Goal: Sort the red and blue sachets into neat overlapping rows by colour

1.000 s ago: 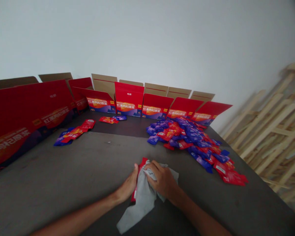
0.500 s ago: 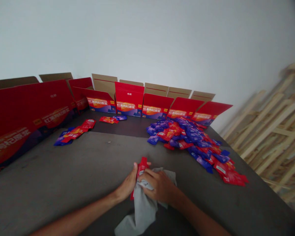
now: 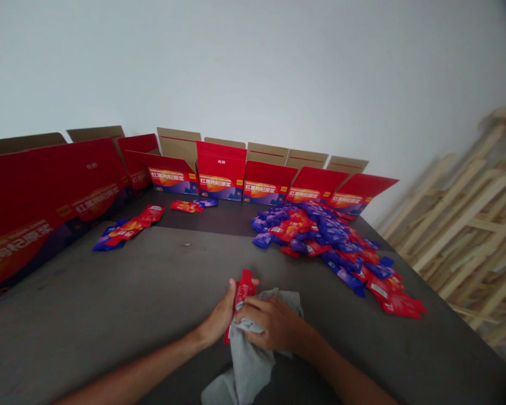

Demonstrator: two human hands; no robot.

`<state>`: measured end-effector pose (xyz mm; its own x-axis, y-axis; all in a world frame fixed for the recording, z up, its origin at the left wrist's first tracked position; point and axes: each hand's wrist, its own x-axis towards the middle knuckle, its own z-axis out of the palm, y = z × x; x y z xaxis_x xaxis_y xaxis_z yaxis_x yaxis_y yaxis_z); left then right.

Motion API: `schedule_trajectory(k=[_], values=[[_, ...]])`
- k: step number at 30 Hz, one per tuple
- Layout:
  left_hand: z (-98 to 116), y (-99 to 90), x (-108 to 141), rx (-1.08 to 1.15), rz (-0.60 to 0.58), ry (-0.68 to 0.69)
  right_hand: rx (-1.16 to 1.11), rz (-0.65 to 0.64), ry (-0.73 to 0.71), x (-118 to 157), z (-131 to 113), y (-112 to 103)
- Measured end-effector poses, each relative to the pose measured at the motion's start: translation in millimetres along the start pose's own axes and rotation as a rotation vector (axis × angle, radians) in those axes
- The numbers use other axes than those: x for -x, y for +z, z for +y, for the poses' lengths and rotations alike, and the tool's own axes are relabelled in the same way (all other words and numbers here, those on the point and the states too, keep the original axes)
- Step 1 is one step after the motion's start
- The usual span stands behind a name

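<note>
A red sachet (image 3: 245,288) lies lengthwise in my left hand (image 3: 220,319), whose thumb runs along its left side while fingertips show past its right edge. My right hand (image 3: 274,322) is closed on a grey cloth (image 3: 251,365) and presses it against the lower part of the sachet. The cloth hangs down toward the near side and also shows behind my right hand. To the right, a large pile of purple and red sachets (image 3: 341,242) spreads over the grey table (image 3: 152,298).
Open red cartons (image 3: 221,177) stand along the back by the wall, with larger ones (image 3: 46,197) at the left. Small groups of sachets lie at the left (image 3: 129,228) and back (image 3: 188,206). Wooden slats (image 3: 468,242) stand beyond the table's right edge.
My right hand and the cloth have moved slightly down along the sachet, so more of its red surface shows. My left hand has stayed nearly still.
</note>
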<state>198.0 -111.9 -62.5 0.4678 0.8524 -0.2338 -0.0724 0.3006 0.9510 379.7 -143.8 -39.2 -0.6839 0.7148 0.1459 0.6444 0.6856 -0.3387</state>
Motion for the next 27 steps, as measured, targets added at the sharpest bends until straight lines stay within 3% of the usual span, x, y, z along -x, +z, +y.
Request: schedule_trajectory(k=[6, 9, 16, 19, 24, 27], values=[[-1.1, 1.9, 0.3, 0.023, 0.035, -0.032, 0.031, 0.191, 0.200, -5.5, 5.5, 0.1], [-3.0, 2.4, -0.6, 0.037, 0.063, -0.049, 0.022, 0.248, 0.232, -6.1, 8.9, 1.5], [-2.5, 1.3, -0.3, 0.079, -0.019, -0.022, 0.002, 0.056, -0.001, -0.2, 2.2, 1.6], [-2.9, 1.2, -0.6, 0.098, 0.028, -0.015, -0.011, 0.008, -0.065, 0.9, -1.2, 0.5], [-0.2, -0.6, -8.8, 0.248, 0.207, -0.077, -0.010, -0.021, -0.078, -0.6, -3.4, -0.4], [3.3, -1.1, -12.4, 0.391, 0.148, -0.153, -0.021, -0.021, -0.089, -1.4, -3.9, -0.2]])
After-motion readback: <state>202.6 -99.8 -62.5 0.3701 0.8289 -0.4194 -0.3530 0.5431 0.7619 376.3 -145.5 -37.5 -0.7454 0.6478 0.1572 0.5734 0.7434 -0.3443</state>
